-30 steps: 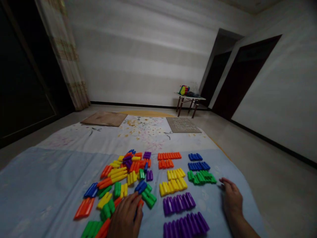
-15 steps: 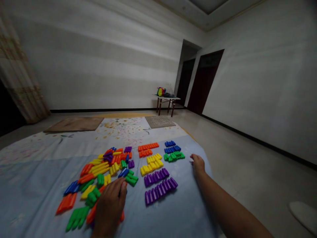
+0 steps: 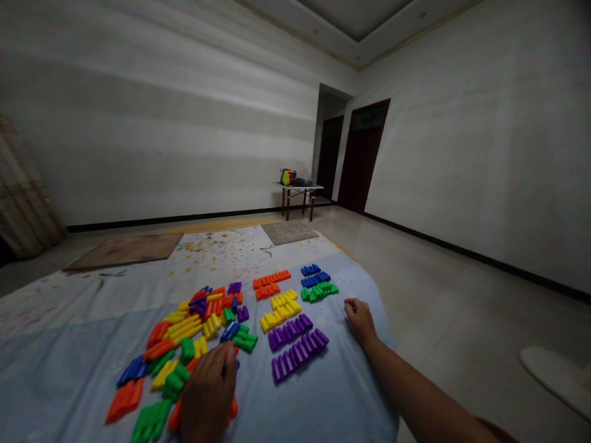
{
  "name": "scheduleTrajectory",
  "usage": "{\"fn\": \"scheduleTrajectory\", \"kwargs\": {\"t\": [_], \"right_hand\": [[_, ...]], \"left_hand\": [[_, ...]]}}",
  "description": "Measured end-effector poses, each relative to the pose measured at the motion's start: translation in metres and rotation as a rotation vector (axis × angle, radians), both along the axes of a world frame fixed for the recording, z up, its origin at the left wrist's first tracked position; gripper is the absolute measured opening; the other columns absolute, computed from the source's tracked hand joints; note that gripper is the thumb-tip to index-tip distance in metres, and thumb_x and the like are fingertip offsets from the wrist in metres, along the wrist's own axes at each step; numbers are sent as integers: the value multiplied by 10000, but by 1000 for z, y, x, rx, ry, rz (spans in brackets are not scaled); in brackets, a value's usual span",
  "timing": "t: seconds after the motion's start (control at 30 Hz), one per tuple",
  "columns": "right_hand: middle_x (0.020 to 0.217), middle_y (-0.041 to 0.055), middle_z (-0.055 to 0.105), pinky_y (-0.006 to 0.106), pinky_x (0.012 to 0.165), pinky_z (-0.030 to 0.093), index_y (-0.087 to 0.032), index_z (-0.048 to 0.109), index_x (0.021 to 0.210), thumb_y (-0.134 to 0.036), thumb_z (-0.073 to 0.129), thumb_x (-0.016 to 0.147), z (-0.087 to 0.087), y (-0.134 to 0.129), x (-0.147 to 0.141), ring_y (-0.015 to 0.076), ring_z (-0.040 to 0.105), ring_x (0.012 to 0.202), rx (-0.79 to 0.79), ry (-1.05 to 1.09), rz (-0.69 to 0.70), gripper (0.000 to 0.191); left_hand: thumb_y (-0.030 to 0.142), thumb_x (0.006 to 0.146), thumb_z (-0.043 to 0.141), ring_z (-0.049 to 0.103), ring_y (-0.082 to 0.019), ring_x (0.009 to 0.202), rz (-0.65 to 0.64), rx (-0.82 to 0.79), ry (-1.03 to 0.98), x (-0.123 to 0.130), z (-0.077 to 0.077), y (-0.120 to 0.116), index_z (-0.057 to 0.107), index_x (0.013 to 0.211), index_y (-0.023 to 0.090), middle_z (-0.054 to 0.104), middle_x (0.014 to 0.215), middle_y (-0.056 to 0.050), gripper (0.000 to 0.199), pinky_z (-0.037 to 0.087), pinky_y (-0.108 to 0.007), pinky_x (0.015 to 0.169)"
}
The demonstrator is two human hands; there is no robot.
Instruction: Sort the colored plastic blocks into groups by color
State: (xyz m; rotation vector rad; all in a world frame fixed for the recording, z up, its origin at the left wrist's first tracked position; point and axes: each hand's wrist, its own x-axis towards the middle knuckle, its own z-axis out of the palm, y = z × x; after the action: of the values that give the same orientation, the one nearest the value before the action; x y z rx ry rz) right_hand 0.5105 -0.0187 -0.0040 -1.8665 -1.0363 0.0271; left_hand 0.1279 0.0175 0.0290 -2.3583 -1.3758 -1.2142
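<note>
My left hand (image 3: 210, 387) rests palm down over the near part of a mixed pile of coloured plastic pieces (image 3: 184, 330), fingers together; what lies beneath it is partly hidden. My right hand (image 3: 360, 317) lies on the cloth's right side with curled fingers, just right of a green row (image 3: 319, 292). Between the hands stand sorted rows: purple (image 3: 300, 355), yellow (image 3: 280, 312), orange (image 3: 271, 279) and blue (image 3: 316, 280). Nothing can be made out inside either hand.
A pale blue flowered cloth (image 3: 249, 406) covers the table. A brown mat (image 3: 127, 249) and a grey mat (image 3: 289, 232) lie at its far edge. Beyond, a small table (image 3: 300, 186) holds a colourful bag (image 3: 287, 177). A white rounded object (image 3: 554, 375) is at the lower right.
The view has turned slightly to the right and up. My right hand has drawn a little nearer the green row. My left hand stays over the pile, and the rows look the same.
</note>
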Motion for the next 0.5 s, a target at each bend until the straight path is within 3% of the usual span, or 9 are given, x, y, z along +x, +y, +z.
{"fn": "scheduleTrajectory", "kwargs": {"t": [0.27, 0.5], "right_hand": [[826, 78, 654, 343, 840, 425, -162, 661, 819, -245, 460, 724, -2, -2, 2, 225, 544, 887, -32, -92, 86, 237], [856, 93, 647, 361, 856, 434, -155, 645, 870, -199, 442, 754, -10, -3, 13, 227, 552, 909, -44, -140, 141, 238]], "left_hand": [[337, 902, 325, 638, -168, 837, -16, 207, 144, -1, 6, -4, 625, 930, 144, 694, 879, -69, 358, 480, -315, 796], [306, 905, 332, 649, -151, 808, -32, 281, 297, 3, 1, -7, 618, 921, 149, 704, 865, -49, 326, 483, -301, 778]]}}
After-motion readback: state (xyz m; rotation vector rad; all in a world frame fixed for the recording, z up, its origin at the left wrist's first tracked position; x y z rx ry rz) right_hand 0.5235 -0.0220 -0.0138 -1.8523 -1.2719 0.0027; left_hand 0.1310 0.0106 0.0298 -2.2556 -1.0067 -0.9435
